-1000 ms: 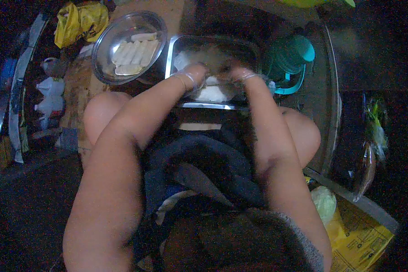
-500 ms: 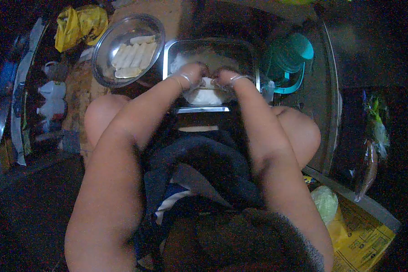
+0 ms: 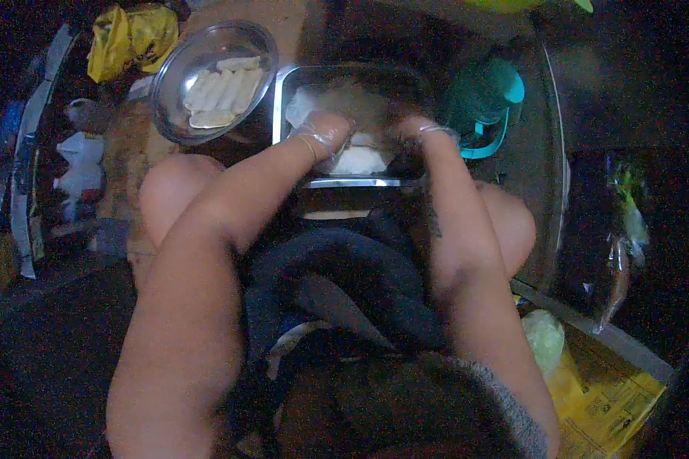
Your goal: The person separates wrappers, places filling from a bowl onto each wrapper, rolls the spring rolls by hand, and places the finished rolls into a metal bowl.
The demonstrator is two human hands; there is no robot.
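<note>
Both my hands wear clear plastic gloves and are over a metal tray (image 3: 278, 107). My left hand (image 3: 331, 131) is at the left of a white, thin wrapper-like sheet (image 3: 358, 161), its fingers curled in; what they hold is hidden. My right hand (image 3: 415, 128) is near the tray's right side, apart from the left, and motion smears its fingers. A small pale strip (image 3: 364, 139) lies at the far part of the white sheet. More whitish material (image 3: 302, 107) lies at the tray's far left, its kind unclear.
Left of the tray, a clear bowl (image 3: 164, 111) holds several pale rolls (image 3: 226, 92). A yellow plastic bag (image 3: 134, 42) lies beyond it. At the right stands a teal pitcher-like container (image 3: 497, 145). My knees flank the tray. A pale green vegetable (image 3: 544, 340) sits at lower right.
My right hand has moved right, away from my left hand, which has shifted slightly down. More of the white sheet shows between them. The view has shifted slightly.
</note>
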